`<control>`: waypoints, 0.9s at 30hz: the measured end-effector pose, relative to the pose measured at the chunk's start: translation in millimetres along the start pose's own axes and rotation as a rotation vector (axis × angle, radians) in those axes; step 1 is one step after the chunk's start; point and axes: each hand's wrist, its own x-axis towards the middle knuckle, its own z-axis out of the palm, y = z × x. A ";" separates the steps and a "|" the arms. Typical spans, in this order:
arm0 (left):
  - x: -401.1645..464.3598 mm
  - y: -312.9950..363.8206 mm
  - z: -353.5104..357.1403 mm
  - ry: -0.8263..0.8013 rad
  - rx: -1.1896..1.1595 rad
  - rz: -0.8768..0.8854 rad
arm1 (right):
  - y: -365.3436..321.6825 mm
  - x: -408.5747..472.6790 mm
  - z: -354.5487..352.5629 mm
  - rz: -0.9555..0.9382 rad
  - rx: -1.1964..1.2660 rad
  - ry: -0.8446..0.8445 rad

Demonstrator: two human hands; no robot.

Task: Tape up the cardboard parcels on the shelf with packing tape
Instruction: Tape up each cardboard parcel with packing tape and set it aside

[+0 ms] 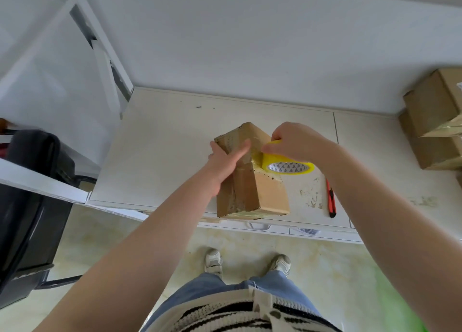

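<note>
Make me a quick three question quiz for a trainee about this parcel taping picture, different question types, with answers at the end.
1. True or false: the right hand grips the yellow tape roll.
2. Multiple choice: the red box cutter lies (A) on the shelf right of the parcel, (B) on top of the parcel, (C) in the left hand.
3. Fill in: the left hand steadies the ____.

Key: 1 true; 2 A; 3 parcel.
</note>
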 end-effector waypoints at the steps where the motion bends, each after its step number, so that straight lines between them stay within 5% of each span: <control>1: 1.1 -0.7 5.9 0.022 0.080 -0.027 | -3.0 0.1 1.1 -0.007 -0.013 0.001; 9: 8.8 -10.3 -9.3 0.058 0.135 0.035 | 9.8 -9.7 -9.4 -0.094 0.275 -0.032; 15: 11.9 -23.5 -32.4 -0.013 -0.093 0.045 | 38.8 -15.1 -0.3 0.081 -0.043 0.093; 27: 17.6 -40.4 -49.3 0.032 -0.226 0.076 | 38.8 7.1 46.9 0.178 0.042 0.012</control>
